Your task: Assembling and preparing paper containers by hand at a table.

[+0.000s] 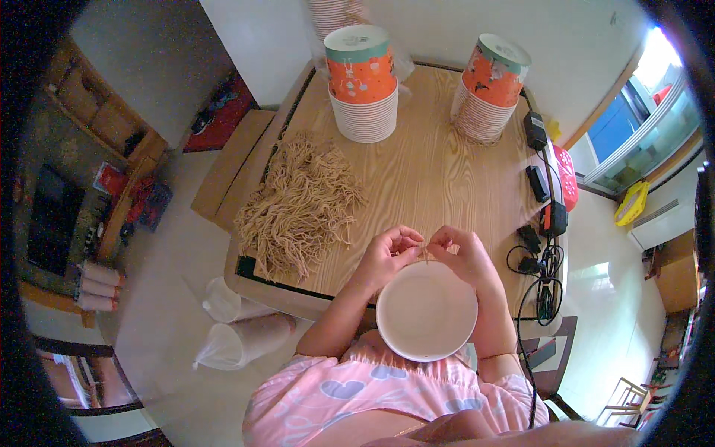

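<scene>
A white paper bucket [427, 316] rests near my lap at the table's front edge, its open mouth facing up at me. At its far rim, my left hand [393, 249] and my right hand [459, 252] meet, fingers closed in a pinch. Between the fingertips shows a short bit of tan string [426, 254], mostly hidden by the fingers. To the left on the wooden table [417, 175] lies a loose pile of cut tan strings [302, 205].
Two upside-down stacks of orange-and-green paper buckets, a left stack [363, 82] and a right stack [491, 89], stand at the table's back. Black adapters and coiled cables [550, 287] run along the right edge. Bagged bucket stacks [249, 343] lie on the floor at left.
</scene>
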`<state>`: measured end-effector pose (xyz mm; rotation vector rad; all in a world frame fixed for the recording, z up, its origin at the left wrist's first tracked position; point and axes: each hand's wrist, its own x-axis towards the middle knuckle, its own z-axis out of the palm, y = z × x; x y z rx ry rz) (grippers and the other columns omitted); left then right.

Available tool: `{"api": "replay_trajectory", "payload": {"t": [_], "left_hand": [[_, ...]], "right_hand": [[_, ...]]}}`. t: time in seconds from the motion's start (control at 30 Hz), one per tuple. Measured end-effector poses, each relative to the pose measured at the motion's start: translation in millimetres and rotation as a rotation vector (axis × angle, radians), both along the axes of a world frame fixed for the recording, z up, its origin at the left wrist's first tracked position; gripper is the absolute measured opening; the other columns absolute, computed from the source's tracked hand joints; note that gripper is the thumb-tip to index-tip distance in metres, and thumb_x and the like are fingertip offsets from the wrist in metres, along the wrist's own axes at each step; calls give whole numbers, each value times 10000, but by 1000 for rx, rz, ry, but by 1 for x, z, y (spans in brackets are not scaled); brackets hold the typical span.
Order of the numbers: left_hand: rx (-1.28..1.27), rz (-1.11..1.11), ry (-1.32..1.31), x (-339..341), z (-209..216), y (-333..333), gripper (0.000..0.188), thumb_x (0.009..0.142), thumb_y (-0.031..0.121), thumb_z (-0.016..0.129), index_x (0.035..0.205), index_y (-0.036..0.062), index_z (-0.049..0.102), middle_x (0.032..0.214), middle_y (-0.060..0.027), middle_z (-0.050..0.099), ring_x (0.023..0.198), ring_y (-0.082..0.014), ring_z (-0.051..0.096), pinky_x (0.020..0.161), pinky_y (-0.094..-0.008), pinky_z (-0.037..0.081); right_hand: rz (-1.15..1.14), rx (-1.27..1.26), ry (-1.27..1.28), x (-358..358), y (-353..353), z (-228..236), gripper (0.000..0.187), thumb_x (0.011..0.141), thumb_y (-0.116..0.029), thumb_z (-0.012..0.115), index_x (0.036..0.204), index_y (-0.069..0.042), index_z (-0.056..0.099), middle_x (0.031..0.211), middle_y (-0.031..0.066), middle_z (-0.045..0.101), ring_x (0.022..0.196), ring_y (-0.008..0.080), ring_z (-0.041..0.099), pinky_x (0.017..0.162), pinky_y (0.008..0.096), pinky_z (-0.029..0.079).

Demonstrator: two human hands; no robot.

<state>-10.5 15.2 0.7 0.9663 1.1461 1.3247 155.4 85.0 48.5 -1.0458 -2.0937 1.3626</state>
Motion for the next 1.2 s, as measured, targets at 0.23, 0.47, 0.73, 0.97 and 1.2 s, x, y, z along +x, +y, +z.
{"api": "replay_trajectory", "payload": {"t": [0.23,0.47,0.73,0.97,1.2], "left_hand": [[-11,-22,62,0,8,-1,240,783,36,665,1002,45,568,804,-12,608,686,-53,547,638,-208,467],[6,-24,78,1,6,0,196,783,39,663,969,34,604,783,-10,624,680,-50,559,616,-210,470],[-107,-56,85,2,12,-2,110,810,80,647,902,20,646,733,17,621,626,-34,540,568,-203,455],[-31,-31,95,0,-5,0,94,811,87,645,879,22,642,710,29,604,612,-25,521,550,-199,437],[-63,-17,134,-3,-1,-3,96,811,98,642,876,28,639,702,28,599,603,-26,518,546,-199,432]], "right_hand": [[-9,0,12,0,1,5,99,774,-103,638,787,-8,613,688,30,594,685,107,526,678,255,421],[-14,38,35,-3,3,2,103,777,-105,637,783,-5,612,693,22,598,690,101,529,679,256,423],[-17,-10,57,-3,2,1,89,767,-88,651,790,-12,612,707,21,596,710,101,539,673,251,423],[79,5,9,4,-3,0,109,759,-93,671,819,-20,616,718,31,610,712,109,564,667,263,446],[95,-7,-24,5,-4,0,105,769,-83,657,825,-4,615,714,38,615,677,101,573,634,249,460]]}}
